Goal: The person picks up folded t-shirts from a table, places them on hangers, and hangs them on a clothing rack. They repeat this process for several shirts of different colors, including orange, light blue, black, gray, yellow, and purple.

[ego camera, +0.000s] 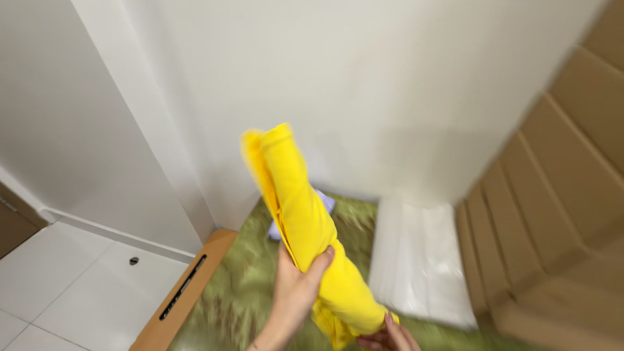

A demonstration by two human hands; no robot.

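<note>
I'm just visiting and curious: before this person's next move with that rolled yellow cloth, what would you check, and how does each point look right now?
1. Left hand grip around the rolled bright yellow fabric garment: ok.
2. Right hand at the roll's lower end: touching; grip cannot tell.
3. Roll staying bundled: ok, upper end blurred.
4. Green patterned surface below: ok, partly free.
5. Pale lilac cloth behind the roll: mostly hidden, cannot tell.

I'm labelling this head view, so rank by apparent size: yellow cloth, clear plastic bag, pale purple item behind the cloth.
1. Yellow cloth, though it is nearest the camera
2. Clear plastic bag, close in size
3. Pale purple item, mostly hidden
</note>
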